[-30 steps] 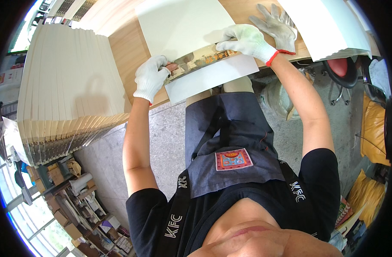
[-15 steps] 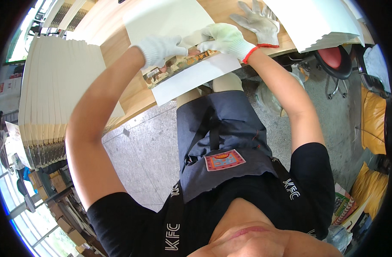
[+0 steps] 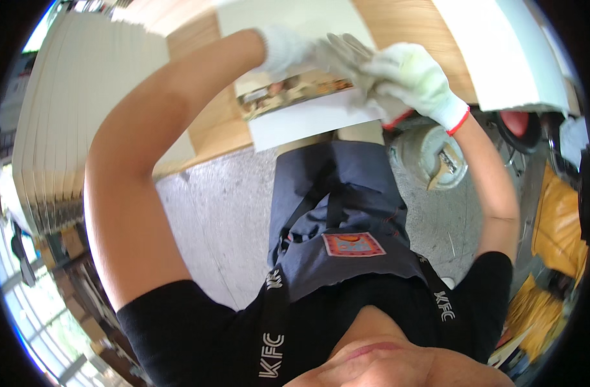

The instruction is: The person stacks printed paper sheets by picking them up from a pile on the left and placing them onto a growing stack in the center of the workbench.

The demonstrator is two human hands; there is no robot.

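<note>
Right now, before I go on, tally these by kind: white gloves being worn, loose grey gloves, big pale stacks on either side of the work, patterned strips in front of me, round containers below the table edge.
Worn white gloves: 2
Loose grey glove: 1
Big pale stacks: 2
Patterned strip: 1
Round container: 1
Total: 7

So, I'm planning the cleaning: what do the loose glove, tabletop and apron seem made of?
Loose glove: matte fabric, probably knit; its soft, bent shape suggests it, but blur hides the weave.
Tabletop: wood or wood-look laminate, smooth; pale streaky grain shows.
Apron: matte woven cloth, perhaps cotton or a blend, judging by its soft creases.
</note>
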